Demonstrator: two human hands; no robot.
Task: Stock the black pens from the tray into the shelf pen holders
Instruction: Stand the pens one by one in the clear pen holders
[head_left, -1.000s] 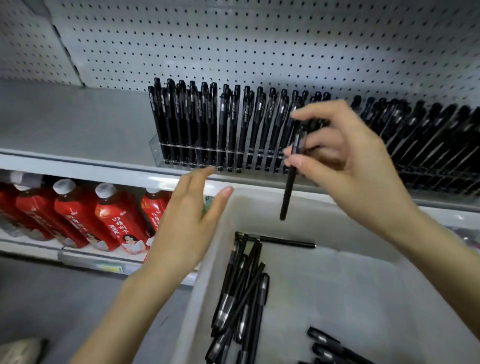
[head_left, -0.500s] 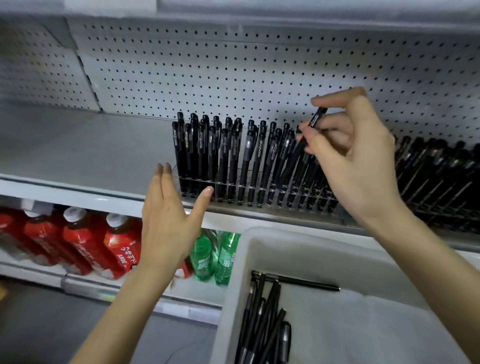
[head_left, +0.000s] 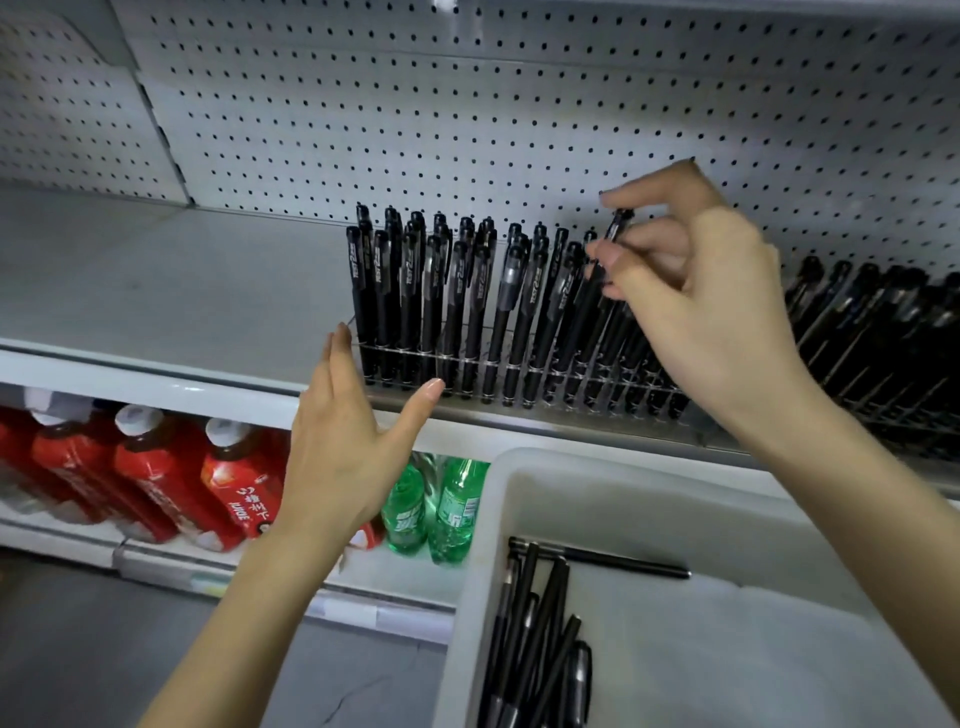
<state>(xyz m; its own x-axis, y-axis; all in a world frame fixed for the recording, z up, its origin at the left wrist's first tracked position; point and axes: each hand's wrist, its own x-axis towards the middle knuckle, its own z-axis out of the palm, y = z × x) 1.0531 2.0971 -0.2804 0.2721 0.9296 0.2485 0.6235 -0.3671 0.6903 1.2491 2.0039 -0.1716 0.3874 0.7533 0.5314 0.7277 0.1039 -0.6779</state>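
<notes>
My right hand pinches a black pen near its top, over the right part of a clear pen holder on the shelf. The pen's lower end sinks among several upright black pens in that holder. My left hand hovers in front of the holder's left end, fingers straight, holding nothing. A second holder full of pens stands to the right, partly hidden behind my right arm. A white tray at the lower right holds several loose black pens.
A grey shelf extends left of the holder, backed by a white pegboard. On the shelf below stand red bottles and green bottles. Grey floor lies at the lower left.
My right hand has carried the pen up from over the tray to the holder and lowered it among the standing pens. My left hand rose from the tray's edge to in front of the holder.
</notes>
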